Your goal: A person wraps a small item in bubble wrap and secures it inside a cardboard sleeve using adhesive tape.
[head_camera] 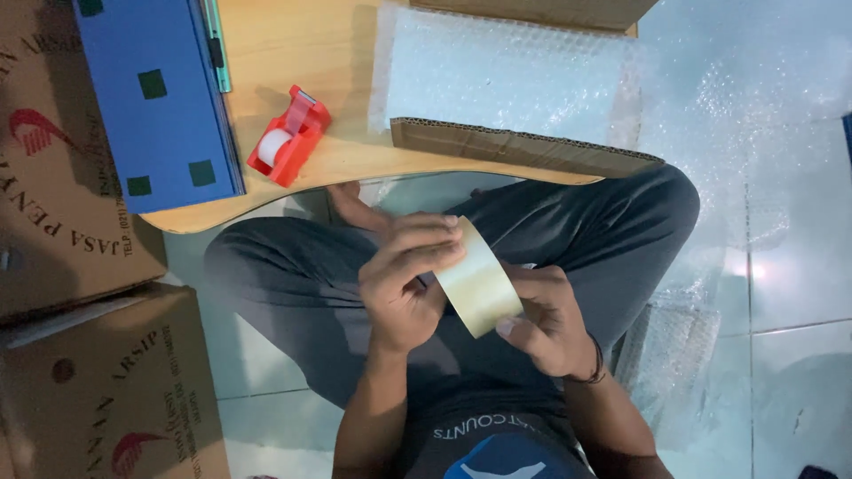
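A pale beige roll of wide adhesive tape (479,279) is held over the lap between both hands.

The roll is gripped at its upper end by the left hand (404,279), whose fingers (426,241) are curled and pressed over the rim, and pinched at its lower edge by the right hand (546,319). It is judged light and fairly stiff as a ring, with a smooth, somewhat slippery outer face and a sticky, easily creased free end; hold is best taken across the rim. Whether a loose end is lifted cannot be told, possibly hidden. On the curved wooden worktop (346,160) beyond, a red plastic tape dispenser (288,137) lies beside a blue flat box (155,98), well apart from the roll.
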